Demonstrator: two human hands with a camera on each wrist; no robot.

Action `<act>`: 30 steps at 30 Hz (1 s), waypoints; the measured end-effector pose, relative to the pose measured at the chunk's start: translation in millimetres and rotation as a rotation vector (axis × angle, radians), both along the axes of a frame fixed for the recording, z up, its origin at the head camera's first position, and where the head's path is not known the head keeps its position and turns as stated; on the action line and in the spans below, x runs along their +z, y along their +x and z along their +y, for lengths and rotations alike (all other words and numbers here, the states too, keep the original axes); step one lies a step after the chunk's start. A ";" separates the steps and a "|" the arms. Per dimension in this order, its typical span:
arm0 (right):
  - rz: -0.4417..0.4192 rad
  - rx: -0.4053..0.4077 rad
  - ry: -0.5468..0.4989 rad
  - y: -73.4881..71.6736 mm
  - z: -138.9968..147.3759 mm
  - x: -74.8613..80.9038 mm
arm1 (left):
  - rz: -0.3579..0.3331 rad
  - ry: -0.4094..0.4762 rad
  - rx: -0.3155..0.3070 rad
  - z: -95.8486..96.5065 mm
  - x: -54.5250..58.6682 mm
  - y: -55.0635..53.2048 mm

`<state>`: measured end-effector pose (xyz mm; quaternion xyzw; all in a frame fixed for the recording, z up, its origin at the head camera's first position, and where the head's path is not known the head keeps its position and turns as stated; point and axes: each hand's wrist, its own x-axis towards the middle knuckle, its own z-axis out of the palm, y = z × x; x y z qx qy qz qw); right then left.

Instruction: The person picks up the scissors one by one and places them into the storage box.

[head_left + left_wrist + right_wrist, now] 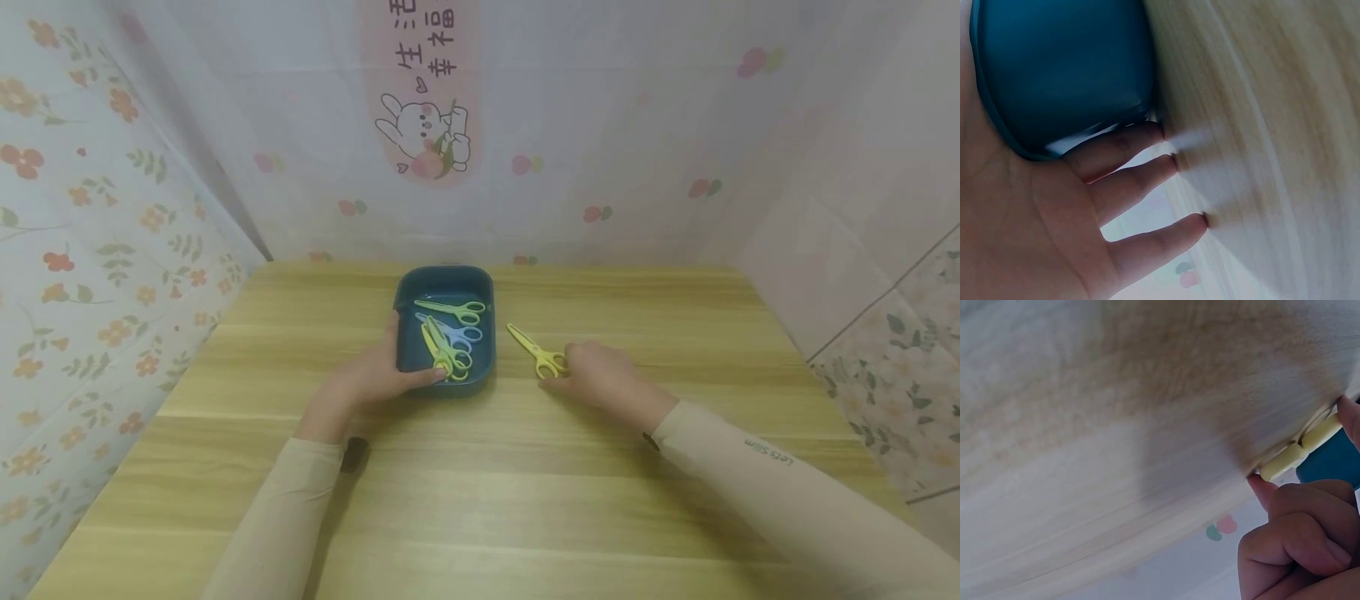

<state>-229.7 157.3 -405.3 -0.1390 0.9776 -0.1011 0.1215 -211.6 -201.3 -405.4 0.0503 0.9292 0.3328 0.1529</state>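
A dark teal plastic tray sits on the table, holding several small scissors: green scissors toward the back, light blue scissors in the middle, and overlapping green and yellow ones in front. My left hand holds the tray's near left corner, thumb over the front rim. In the left wrist view, its other fingertips touch the table beside the tray wall. Right of the tray, my right hand pinches yellow scissors by the handles between thumb and index finger. Their blades point away, toward the tray's side.
The wood-grain table reaches a back wall hung with a printed cloth. A floral curtain borders the left side, and a patterned wall panel borders the right.
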 end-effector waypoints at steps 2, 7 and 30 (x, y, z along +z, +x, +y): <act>-0.006 0.000 -0.003 0.4 -0.8 1.1 | -0.005 -0.004 0.001 -0.3 1.2 0.8; -0.012 -0.009 -0.018 0.6 -2.0 2.4 | -0.008 -0.008 0.001 -0.5 3.0 1.9; -0.001 -0.157 -0.479 -6.6 0.8 15.2 | -0.018 -0.019 0.000 -1.8 -0.2 1.0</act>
